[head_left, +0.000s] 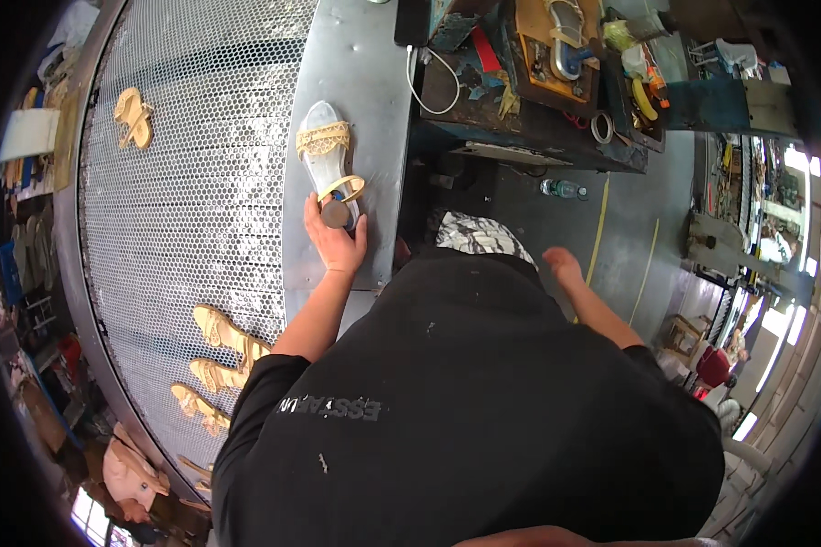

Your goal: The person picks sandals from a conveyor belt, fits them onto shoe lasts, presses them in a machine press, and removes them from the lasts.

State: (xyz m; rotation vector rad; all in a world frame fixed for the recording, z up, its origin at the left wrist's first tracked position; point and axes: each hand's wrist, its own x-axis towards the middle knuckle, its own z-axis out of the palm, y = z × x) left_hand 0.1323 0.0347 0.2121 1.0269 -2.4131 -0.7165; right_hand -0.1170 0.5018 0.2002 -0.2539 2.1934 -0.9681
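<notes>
A tan sandal with a woven front strap and a yellowish back strap lies on the smooth metal ledge, a grey form filling it. My left hand is closed around its near end. A round brown disc shows between the thumb and fingers; whether it belongs to the sandal I cannot tell. Off to the right, my right hand hangs beside my body, away from the ledge. Its fingers look bent, but they are too small and blurred to read.
Left of the ledge runs a metal mesh conveyor carrying several tan sandals. A cluttered bench at the back right bears another sandal on a form and a white cable. A bottle lies on the floor.
</notes>
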